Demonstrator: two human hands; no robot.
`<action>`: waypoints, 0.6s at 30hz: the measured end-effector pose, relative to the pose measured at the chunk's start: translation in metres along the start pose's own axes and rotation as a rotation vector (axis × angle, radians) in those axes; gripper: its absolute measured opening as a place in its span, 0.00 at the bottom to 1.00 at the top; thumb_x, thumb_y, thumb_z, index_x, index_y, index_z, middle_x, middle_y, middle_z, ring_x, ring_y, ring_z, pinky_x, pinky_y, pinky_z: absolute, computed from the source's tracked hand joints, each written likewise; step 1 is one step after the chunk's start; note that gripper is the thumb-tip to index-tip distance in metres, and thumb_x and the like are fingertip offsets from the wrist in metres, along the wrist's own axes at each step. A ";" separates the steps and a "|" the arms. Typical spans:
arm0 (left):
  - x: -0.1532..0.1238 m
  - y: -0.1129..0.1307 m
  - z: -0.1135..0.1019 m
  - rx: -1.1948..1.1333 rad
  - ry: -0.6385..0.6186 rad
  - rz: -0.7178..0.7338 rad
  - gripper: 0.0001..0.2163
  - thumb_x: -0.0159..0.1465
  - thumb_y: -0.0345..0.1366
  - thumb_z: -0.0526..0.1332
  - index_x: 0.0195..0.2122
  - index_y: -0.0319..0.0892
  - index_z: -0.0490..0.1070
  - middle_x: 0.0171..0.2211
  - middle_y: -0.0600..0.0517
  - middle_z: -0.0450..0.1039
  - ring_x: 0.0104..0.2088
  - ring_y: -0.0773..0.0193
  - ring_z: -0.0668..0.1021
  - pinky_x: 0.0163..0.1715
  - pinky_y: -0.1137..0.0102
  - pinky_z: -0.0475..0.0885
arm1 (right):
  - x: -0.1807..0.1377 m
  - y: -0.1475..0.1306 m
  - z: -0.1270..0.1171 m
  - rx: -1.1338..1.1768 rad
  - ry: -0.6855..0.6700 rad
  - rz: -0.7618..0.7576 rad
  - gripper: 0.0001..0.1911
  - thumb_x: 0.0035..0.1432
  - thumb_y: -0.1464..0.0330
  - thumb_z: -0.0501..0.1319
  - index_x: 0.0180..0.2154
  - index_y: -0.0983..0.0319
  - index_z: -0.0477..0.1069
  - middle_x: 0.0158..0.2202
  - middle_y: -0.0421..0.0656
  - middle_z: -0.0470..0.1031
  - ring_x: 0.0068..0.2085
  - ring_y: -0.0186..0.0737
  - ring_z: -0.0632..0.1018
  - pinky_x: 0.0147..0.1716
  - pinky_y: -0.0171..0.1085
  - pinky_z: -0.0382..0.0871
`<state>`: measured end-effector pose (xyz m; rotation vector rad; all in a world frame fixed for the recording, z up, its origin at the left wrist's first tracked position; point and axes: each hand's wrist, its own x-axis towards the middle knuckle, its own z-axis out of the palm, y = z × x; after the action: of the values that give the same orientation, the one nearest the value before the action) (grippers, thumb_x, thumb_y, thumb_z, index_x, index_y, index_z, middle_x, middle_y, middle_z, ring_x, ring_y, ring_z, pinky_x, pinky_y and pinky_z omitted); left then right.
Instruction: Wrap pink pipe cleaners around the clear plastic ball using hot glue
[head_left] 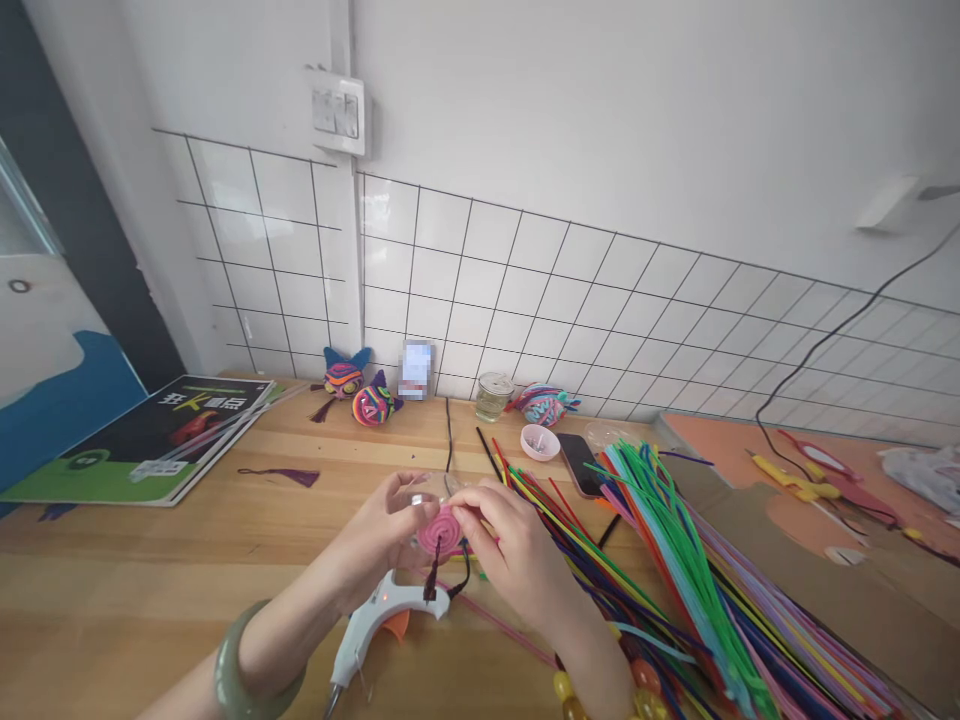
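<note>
A coiled pink pipe cleaner (439, 530) lies in a spiral on what looks like a clear plastic ball, mostly hidden by my fingers. My left hand (394, 530), with a ring, grips the ball's left side. At the right, my right hand (504, 540) pinches the pink pipe cleaner at the spiral's upper edge. A dark purple tassel (432, 568) hangs from the spiral's middle. Just below my hands, a white glue gun (386, 612) lies on the wooden table (150, 600), with a small orange light lit on it.
Bundles of coloured pipe cleaners (675, 570) spread across the right side. Behind them are a dark phone (581, 464), a pink bowl (540, 442) and a glass jar (494, 397). Striped ball figures (373, 402) sit by the wall. A purple tassel (289, 475) and a magazine (142, 440) lie left.
</note>
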<state>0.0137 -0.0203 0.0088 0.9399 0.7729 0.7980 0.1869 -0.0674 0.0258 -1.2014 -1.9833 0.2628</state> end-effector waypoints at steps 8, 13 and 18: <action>0.001 0.000 0.001 -0.004 0.010 0.006 0.24 0.57 0.39 0.68 0.50 0.42 0.58 0.45 0.46 0.70 0.34 0.59 0.79 0.26 0.66 0.75 | -0.002 0.000 0.000 0.003 0.000 -0.012 0.08 0.68 0.73 0.55 0.40 0.60 0.72 0.36 0.42 0.74 0.38 0.39 0.77 0.39 0.36 0.69; 0.000 -0.001 0.001 -0.017 0.002 0.009 0.25 0.57 0.40 0.69 0.50 0.42 0.59 0.46 0.45 0.70 0.34 0.58 0.79 0.27 0.65 0.76 | 0.000 0.002 0.002 -0.002 0.010 -0.019 0.08 0.68 0.73 0.55 0.40 0.60 0.73 0.36 0.42 0.75 0.38 0.39 0.77 0.40 0.36 0.70; -0.001 0.001 0.001 -0.023 0.015 0.017 0.26 0.55 0.41 0.70 0.50 0.42 0.59 0.47 0.43 0.71 0.36 0.56 0.80 0.28 0.65 0.77 | -0.001 0.001 0.002 0.012 0.033 -0.021 0.07 0.68 0.73 0.56 0.41 0.60 0.72 0.37 0.42 0.76 0.39 0.39 0.77 0.40 0.36 0.71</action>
<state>0.0141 -0.0209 0.0101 0.9220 0.7677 0.8282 0.1867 -0.0670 0.0235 -1.1694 -1.9618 0.2425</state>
